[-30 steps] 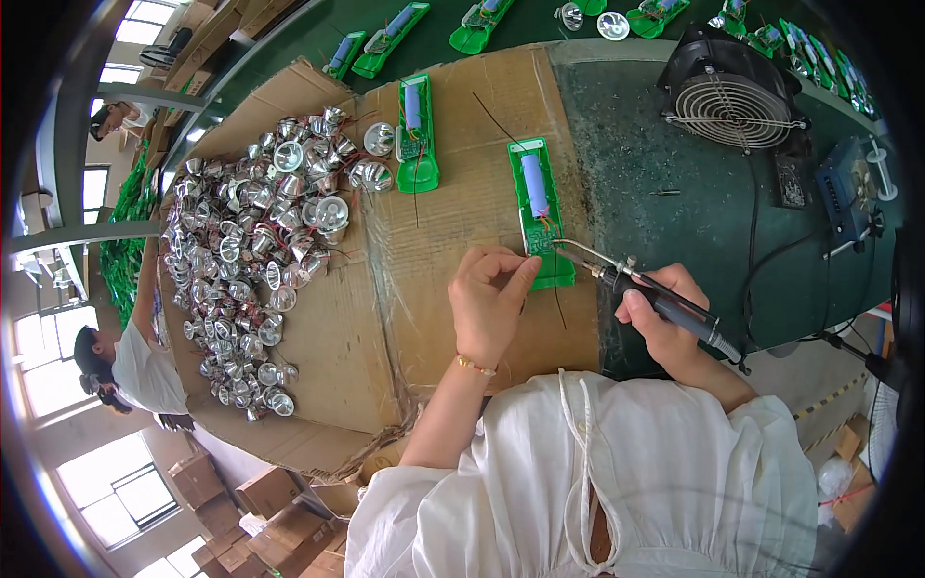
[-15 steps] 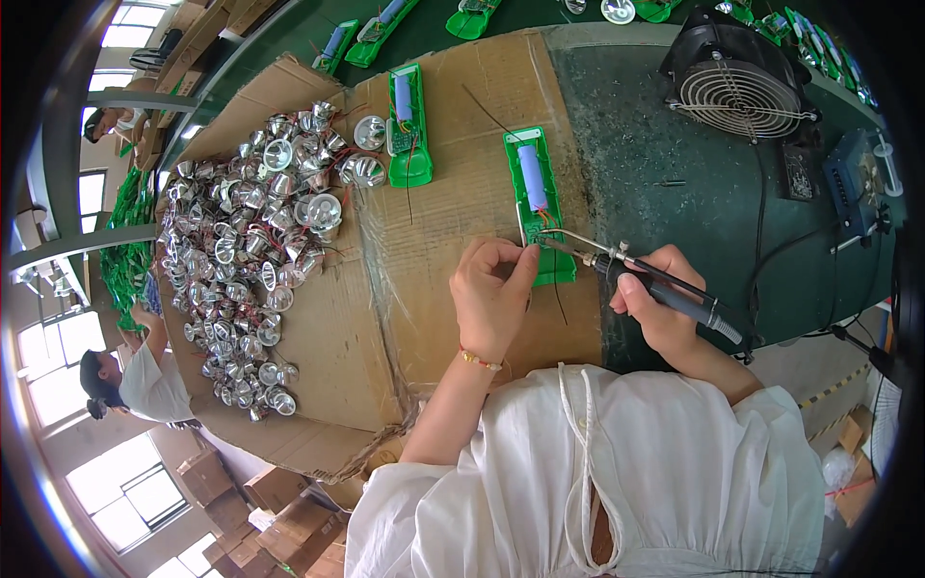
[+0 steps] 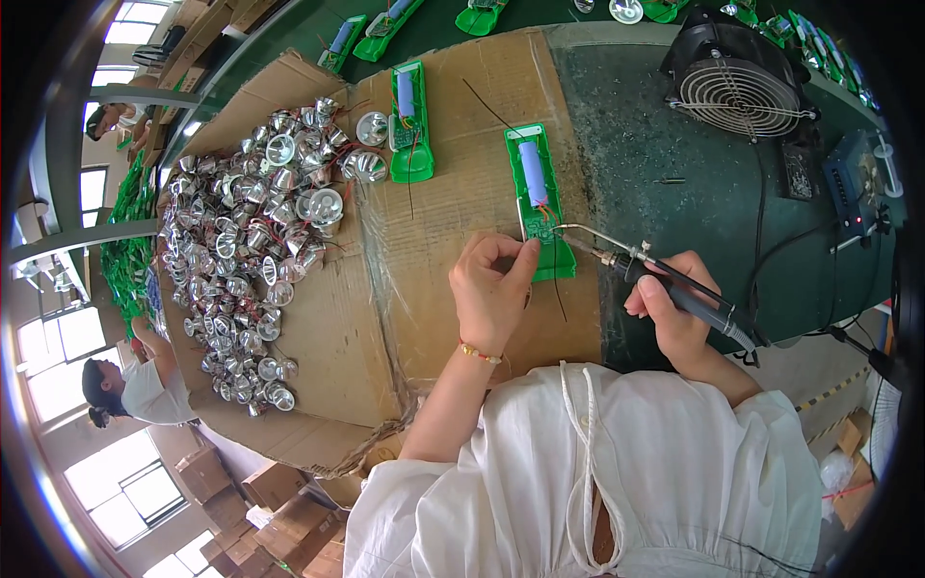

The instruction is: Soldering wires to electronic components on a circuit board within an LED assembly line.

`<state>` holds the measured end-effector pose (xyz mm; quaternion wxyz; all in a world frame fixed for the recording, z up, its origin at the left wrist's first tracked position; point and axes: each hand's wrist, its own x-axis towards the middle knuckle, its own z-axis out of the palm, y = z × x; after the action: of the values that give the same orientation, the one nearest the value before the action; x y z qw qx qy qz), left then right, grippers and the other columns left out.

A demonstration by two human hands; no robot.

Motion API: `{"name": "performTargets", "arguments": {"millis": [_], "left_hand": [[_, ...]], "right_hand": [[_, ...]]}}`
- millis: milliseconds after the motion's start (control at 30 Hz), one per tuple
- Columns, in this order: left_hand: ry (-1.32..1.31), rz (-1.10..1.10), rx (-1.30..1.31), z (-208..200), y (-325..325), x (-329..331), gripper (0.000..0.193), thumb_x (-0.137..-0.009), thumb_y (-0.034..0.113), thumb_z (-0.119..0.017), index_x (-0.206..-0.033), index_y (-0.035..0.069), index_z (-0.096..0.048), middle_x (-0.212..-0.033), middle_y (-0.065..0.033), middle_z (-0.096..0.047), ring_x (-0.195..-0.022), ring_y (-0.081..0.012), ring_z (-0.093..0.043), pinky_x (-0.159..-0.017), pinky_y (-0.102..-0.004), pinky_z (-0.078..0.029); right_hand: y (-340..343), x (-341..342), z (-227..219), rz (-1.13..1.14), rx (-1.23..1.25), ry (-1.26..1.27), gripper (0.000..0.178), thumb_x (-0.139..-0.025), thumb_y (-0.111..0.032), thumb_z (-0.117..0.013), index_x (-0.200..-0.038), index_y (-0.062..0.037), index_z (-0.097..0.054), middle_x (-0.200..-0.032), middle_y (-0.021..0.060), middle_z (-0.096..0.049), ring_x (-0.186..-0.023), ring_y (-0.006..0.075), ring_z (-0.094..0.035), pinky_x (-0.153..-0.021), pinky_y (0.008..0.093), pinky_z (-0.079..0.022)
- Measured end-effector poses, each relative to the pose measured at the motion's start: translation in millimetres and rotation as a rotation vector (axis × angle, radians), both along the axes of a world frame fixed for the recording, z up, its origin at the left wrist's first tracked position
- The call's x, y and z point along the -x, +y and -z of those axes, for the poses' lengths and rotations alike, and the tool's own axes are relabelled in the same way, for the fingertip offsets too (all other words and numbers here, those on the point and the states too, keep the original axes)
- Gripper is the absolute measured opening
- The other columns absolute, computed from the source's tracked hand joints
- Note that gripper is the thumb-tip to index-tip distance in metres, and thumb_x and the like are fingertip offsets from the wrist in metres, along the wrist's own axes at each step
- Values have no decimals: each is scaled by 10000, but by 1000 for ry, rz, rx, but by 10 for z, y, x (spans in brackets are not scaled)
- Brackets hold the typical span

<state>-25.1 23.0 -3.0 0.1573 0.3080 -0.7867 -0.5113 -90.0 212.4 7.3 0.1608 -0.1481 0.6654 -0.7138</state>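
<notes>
A green plastic housing [image 3: 555, 262] lies on the cardboard before me, with a lavender cylindrical battery [image 3: 532, 173], a small green circuit board [image 3: 540, 229] and thin wires in it. My left hand [image 3: 489, 289] is closed in a pinch at the board's left edge; the fingers hide whatever they hold. My right hand [image 3: 677, 310] grips a soldering iron [image 3: 686, 301] with a thin bent metal tube [image 3: 593, 231] fixed along it. The tube's end is over the board, while the iron's tip sits just right of it. A black wire [image 3: 557, 279] trails down across the housing.
Left of me, a cardboard box [image 3: 332, 361] holds a heap of silvery reflector cups [image 3: 246, 231]. Another green housing [image 3: 412, 164] lies beyond my left hand. A black fan [image 3: 740, 91] and a blue unit [image 3: 856, 183] stand at the right. A person [image 3: 145, 385] works at the far left.
My right hand has shifted the soldering iron slightly to the right, drawing its tip back from the board. My left hand stays nearly in place.
</notes>
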Motion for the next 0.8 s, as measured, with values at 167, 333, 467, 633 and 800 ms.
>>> {"name": "performTargets", "arguments": {"millis": [167, 333, 467, 633, 800], "left_hand": [[12, -61, -105, -28, 47, -26, 156, -743, 115, -705, -725, -21, -631, -752, -53, -572, -558, -86, -523, -484, -223, -411], [-16, 109, 87, -33, 35, -58, 101, -713, 108, -714, -756, 25, -677, -797, -59, -546, -698, -135, -525, -560, -258, -434], [-88, 161, 95, -8, -10, 30, 93, -675, 127, -710, -697, 43, -677, -768, -63, -528, -741, -203, -514, -619, -304, -433], [-114, 171, 184, -54, -13, 72, 90, -675, 137, -701, -679, 50, -677, -755, -59, -530, -743, -211, -514, -624, -312, -429], [-120, 177, 153, -68, -17, 87, 88, -675, 135, -700, -673, 50, -678, -751, -56, -532, -738, -207, -516, -624, -309, -430]], "right_hand": [[50, 9, 15, -12, 39, -43, 177, -821, -86, -609, -864, 34, -486, -686, 103, -594, -570, 112, -592, -501, 227, -500], [10, 7, 11, -33, -20, 13, 142, -824, -71, -572, -852, 20, -467, -611, 109, -581, -500, 113, -554, -457, 223, -457], [16, 14, 21, -40, 3, -23, 179, -811, -85, -616, -839, 37, -488, -689, 101, -605, -578, 119, -605, -514, 233, -505], [5, 21, 46, -75, -33, -20, 183, -809, -86, -619, -839, 38, -488, -686, 103, -603, -585, 122, -606, -522, 242, -508], [6, 1, 32, -50, -26, -57, 171, -817, -85, -609, -856, 29, -487, -670, 102, -596, -582, 118, -598, -516, 238, -502]]}}
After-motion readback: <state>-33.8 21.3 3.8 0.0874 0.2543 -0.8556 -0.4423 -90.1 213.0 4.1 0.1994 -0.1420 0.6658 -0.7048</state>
